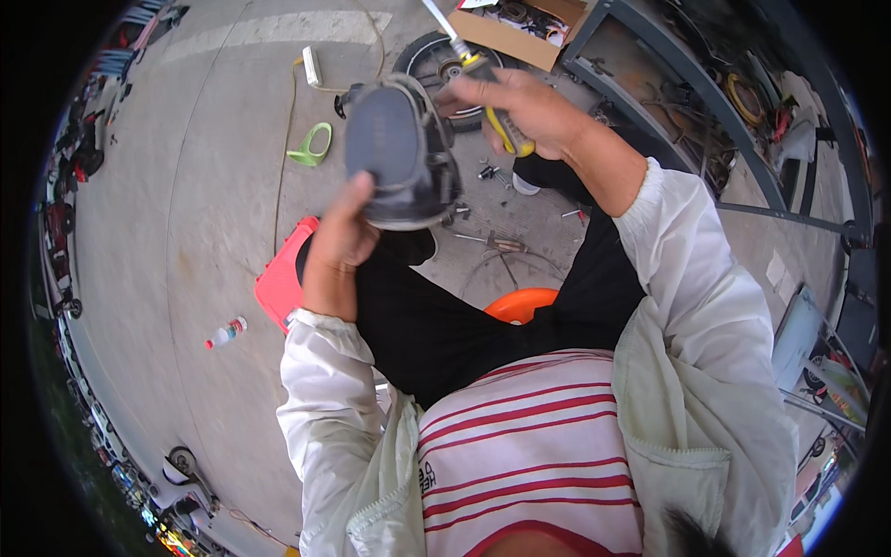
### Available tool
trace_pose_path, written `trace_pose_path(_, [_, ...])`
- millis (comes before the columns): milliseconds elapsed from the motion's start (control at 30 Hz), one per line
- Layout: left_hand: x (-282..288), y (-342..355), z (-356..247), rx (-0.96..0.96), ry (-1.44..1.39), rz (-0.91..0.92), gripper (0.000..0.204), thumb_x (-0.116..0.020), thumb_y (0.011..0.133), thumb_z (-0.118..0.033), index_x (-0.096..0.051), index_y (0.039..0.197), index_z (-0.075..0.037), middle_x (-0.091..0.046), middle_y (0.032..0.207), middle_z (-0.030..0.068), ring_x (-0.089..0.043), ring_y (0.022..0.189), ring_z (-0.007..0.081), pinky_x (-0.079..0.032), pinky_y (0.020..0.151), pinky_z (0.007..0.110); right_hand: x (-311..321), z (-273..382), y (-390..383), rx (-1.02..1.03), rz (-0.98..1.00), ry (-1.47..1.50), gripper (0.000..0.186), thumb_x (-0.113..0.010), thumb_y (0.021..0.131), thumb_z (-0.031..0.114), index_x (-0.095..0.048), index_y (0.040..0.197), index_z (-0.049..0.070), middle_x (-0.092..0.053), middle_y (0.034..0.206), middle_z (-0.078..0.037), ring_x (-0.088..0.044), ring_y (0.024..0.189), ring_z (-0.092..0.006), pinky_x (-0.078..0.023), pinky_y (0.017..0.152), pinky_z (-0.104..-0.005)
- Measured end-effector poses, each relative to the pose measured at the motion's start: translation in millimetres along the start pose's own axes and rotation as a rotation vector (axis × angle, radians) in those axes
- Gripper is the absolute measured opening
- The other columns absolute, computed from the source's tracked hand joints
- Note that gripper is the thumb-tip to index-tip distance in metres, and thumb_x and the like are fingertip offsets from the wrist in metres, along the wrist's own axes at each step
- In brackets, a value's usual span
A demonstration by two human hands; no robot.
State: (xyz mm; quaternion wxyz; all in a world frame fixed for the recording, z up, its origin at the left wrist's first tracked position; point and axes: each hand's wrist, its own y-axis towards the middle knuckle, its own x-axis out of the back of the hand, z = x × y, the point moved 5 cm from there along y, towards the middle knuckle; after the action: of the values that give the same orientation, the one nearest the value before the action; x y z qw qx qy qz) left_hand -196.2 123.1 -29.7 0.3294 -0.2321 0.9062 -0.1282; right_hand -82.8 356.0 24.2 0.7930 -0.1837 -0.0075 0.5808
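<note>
My left hand grips the lower left edge of a dark grey rounded housing with a flat oval face, lifted above my left leg. Its rim and right side look black and are smeared by motion. In my right hand is a screwdriver with a yellow and black handle, its pale shaft pointing up and away to the left. My right fingers are wrapped round the handle, close to the housing's upper right edge. Whether they touch the housing, I cannot tell.
Beyond the housing lie a wheel and an open cardboard box. A metal rack stands at right. On the floor are a green ring-shaped part, power strip, red case, bottle and loose tools.
</note>
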Motion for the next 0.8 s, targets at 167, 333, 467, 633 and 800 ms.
trace_pose_path(167, [44,19,-35,-0.205,-0.184,-0.099,0.079,-0.067,0.093,-0.055,-0.043,0.151,-0.007,-0.053,0.149,0.0135,-0.052,0.137,0.0321,-0.041,0.115,0.053,16,-65,50,-0.119,-0.162,0.210,0.041,-0.071,0.095,0.043,-0.067,0.106,0.003,-0.064,0.082,-0.007,-0.058,0.057,-0.0142,-0.049,0.052,-0.0293])
trace_pose_path(333, [57,26,-62,-0.412,-0.621,-0.021,0.087,-0.069,0.087,-0.062,-0.041,0.153,-0.014,-0.044,0.156,0.0141,-0.045,0.141,0.0400,-0.043,0.110,0.061,15,-186,95,-0.364,-0.111,-0.041,0.026,-0.072,0.090,0.019,-0.068,0.111,0.006,-0.063,0.077,-0.004,-0.059,0.058,-0.0135,-0.050,0.052,-0.0297])
trace_pose_path(467, [87,19,-71,-0.531,-0.657,-0.128,0.091,-0.073,0.084,-0.062,-0.038,0.155,-0.016,-0.041,0.158,0.0151,-0.042,0.142,0.0418,-0.043,0.110,0.061,3,-310,116,-0.535,-0.035,-0.438,0.029,-0.070,0.081,0.015,-0.072,0.108,0.006,-0.071,0.086,-0.013,-0.069,0.068,-0.0214,-0.056,0.064,-0.0367])
trace_pose_path(633, [106,14,-73,-0.610,-0.610,-0.234,0.096,-0.080,0.085,-0.044,-0.030,0.160,-0.011,-0.031,0.164,0.0176,-0.024,0.151,0.0470,-0.032,0.120,0.061,-13,-428,140,-0.550,-0.079,-0.865,0.025,-0.075,0.078,0.020,-0.075,0.100,0.008,-0.075,0.092,-0.016,-0.073,0.087,-0.0320,-0.057,0.076,-0.0439])
trace_pose_path(800, [117,5,-68,-0.418,-0.736,-0.438,0.087,-0.076,0.090,-0.035,-0.029,0.159,-0.008,-0.021,0.163,0.0251,-0.028,0.144,0.0470,-0.044,0.101,0.054,-40,-455,175,-0.658,-0.010,-0.967,0.034,-0.074,0.082,0.026,-0.072,0.114,0.014,-0.075,0.106,-0.015,-0.071,0.099,-0.0383,-0.055,0.087,-0.0488])
